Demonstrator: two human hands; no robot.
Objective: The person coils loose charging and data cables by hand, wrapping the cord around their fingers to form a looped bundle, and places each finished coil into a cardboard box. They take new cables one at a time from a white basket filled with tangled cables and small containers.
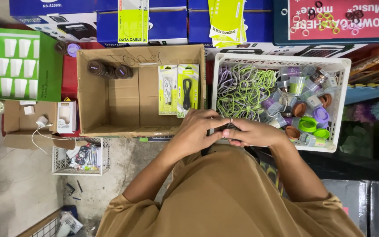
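Seemingly pinched between both sets of fingertips: a small dark bundle (231, 127), probably a coiled cable, though mostly hidden and too small to name for sure. Judged light, soft and floppy, more apt to spring loose from its coil than to break; neither slippery nor fragile. Best taken across the middle of the loops, thumb against forefinger, never by a loose end. Lay tucked under the curled fingers of the right hand (255, 133), closed around it, and met from the other side by the fingertips of the left hand (194, 131), bent in and pressed onto the same bundle. Touched both hands at once, right where the fingertips came together. Seen just beyond the right fingers: a white crate (281, 59) of green and purple cables and small pots. Seen beyond the left fingers: an open cardboard box (141, 55) with two packaged cables (178, 90) leaning inside, well apart from the grip.
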